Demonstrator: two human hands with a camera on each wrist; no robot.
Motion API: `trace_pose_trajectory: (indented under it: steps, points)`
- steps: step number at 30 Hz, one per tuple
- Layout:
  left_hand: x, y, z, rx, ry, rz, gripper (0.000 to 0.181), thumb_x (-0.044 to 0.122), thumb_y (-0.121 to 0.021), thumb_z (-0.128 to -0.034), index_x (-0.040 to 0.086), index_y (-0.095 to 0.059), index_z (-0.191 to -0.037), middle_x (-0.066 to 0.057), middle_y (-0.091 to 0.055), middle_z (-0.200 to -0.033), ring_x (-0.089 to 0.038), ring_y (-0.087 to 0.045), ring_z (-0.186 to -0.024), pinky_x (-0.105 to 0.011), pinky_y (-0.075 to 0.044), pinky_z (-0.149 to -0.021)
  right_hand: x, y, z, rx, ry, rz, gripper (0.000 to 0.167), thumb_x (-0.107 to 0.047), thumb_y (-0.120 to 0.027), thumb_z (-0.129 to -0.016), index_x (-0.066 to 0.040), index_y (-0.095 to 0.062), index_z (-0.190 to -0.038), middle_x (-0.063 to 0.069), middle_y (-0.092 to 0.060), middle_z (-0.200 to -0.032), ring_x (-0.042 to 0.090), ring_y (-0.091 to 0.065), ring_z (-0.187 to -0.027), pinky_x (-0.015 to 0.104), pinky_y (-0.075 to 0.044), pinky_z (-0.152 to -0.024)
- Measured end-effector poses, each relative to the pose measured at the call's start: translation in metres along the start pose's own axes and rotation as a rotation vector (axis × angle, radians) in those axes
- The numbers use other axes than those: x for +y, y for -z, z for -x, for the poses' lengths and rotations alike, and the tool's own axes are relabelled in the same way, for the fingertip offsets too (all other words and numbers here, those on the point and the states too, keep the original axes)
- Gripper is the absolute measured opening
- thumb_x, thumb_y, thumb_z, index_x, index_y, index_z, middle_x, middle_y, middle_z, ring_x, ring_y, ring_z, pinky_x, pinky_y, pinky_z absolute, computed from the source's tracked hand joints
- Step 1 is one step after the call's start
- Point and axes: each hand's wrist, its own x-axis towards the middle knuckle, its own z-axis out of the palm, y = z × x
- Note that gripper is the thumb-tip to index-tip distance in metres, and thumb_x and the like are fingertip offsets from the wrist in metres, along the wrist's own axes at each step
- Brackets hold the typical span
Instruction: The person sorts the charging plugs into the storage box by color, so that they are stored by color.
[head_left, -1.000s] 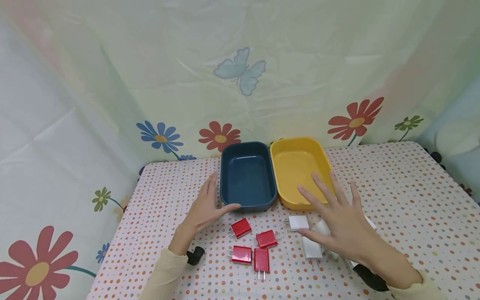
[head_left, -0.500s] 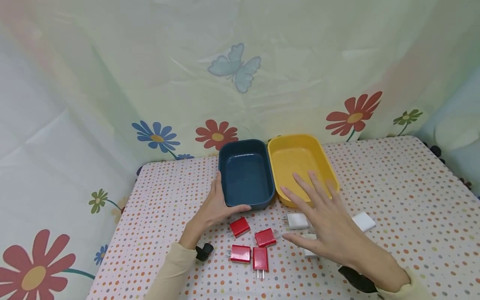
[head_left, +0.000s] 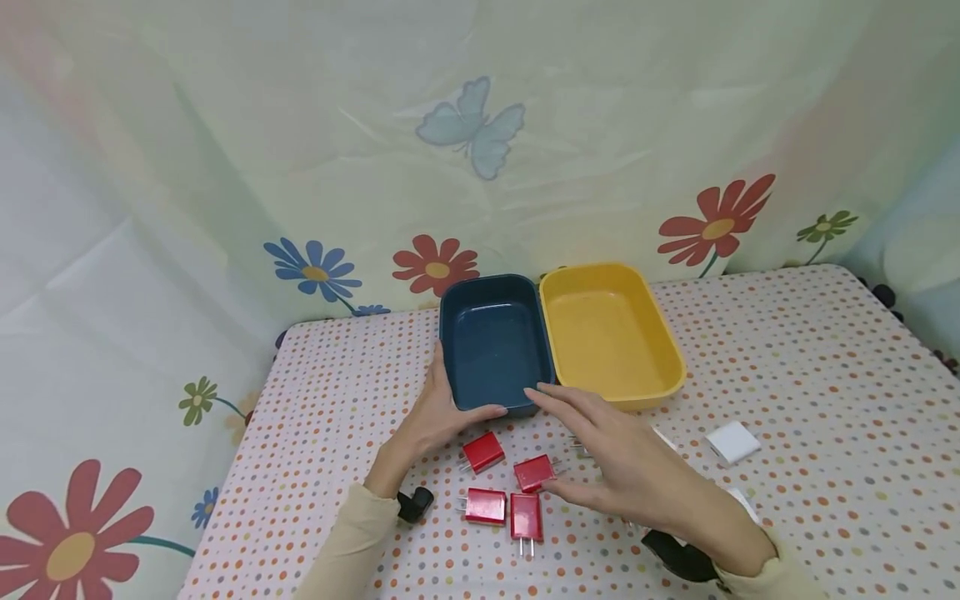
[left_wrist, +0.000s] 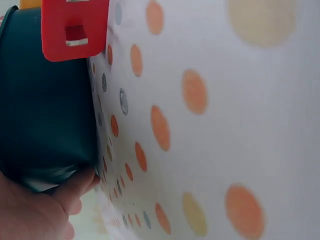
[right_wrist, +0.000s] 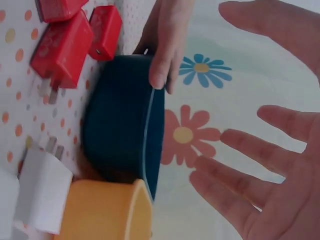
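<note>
Right hand [head_left: 622, 454], fingers spread, has swung left from over the yellow tray [head_left: 609, 333] toward the blue tray [head_left: 497, 350] beside it, which the left hand [head_left: 433, 418] touches, thumb and fingers parted; handling seems centred there; red adapters [head_left: 486, 506] lie in front.

right fingers [head_left: 566, 402] now nearer blue tray [head_left: 495, 354]

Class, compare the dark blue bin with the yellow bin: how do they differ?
Colour: the blue bin is dark, the yellow bin bright. Contact: the left hand touches the blue bin; neither hand touches the yellow bin. Shared: both are empty, have rounded corners and stand side by side on the spotted tablecloth.
</note>
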Motion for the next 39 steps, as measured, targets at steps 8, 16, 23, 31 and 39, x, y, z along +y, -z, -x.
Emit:
trace_pose_trajectory:
  steps: [8, 16, 23, 31, 39]
  points:
    - [0.000, 0.002, -0.001, 0.001, -0.021, 0.068, 0.147, 0.059, -0.089, -0.0743, 0.024, 0.020, -0.165, -0.007, -0.003, -0.174, -0.032, -0.015, -0.157, -0.062, -0.031, -0.119, 0.003, -0.022, -0.010, -0.130, 0.058, -0.114, 0.077, -0.023, -0.095, -0.078, -0.012, -0.059, -0.145, 0.004, -0.059, -0.139, 0.019, -0.061, -0.114, 0.038, -0.060, -0.090]
    - [0.000, 0.002, 0.000, -0.022, -0.013, 0.081, 0.147, 0.059, -0.090, -0.0740, 0.027, 0.020, -0.165, -0.004, 0.000, -0.175, -0.029, -0.012, -0.158, -0.060, -0.029, -0.121, 0.013, -0.040, -0.016, -0.259, 0.029, -0.137, 0.057, -0.007, -0.093, -0.077, -0.008, -0.070, -0.128, 0.000, -0.063, -0.122, 0.017, -0.062, -0.104, 0.033, -0.059, -0.086]
    - [0.001, 0.002, 0.001, -0.030, 0.034, 0.061, 0.148, 0.061, -0.089, -0.0744, 0.026, 0.022, -0.165, -0.004, 0.002, -0.175, -0.030, -0.010, -0.159, -0.059, -0.027, -0.123, 0.018, -0.053, -0.020, -0.310, -0.025, -0.126, 0.051, -0.001, -0.092, -0.076, -0.006, -0.073, -0.123, -0.001, -0.064, -0.117, 0.016, -0.062, -0.105, 0.039, -0.059, -0.091]
    - [0.004, 0.003, 0.000, -0.032, 0.023, 0.077, 0.147, 0.058, -0.090, -0.0753, 0.027, 0.023, -0.165, -0.001, 0.003, -0.175, -0.027, -0.009, -0.159, -0.057, -0.027, -0.123, 0.021, -0.062, -0.021, -0.303, 0.014, -0.146, 0.042, 0.001, -0.089, -0.079, -0.007, -0.076, -0.117, 0.001, -0.067, -0.115, 0.021, -0.065, -0.106, 0.042, -0.059, -0.093]
    - [0.002, 0.002, -0.003, -0.039, 0.012, 0.097, 0.147, 0.058, -0.090, -0.0750, 0.027, 0.022, -0.165, -0.002, 0.003, -0.175, -0.027, -0.009, -0.159, -0.057, -0.027, -0.123, 0.027, -0.063, -0.021, -0.295, 0.024, -0.176, 0.037, 0.002, -0.087, -0.081, -0.007, -0.078, -0.116, -0.001, -0.067, -0.112, 0.016, -0.065, -0.102, 0.036, -0.059, -0.089]
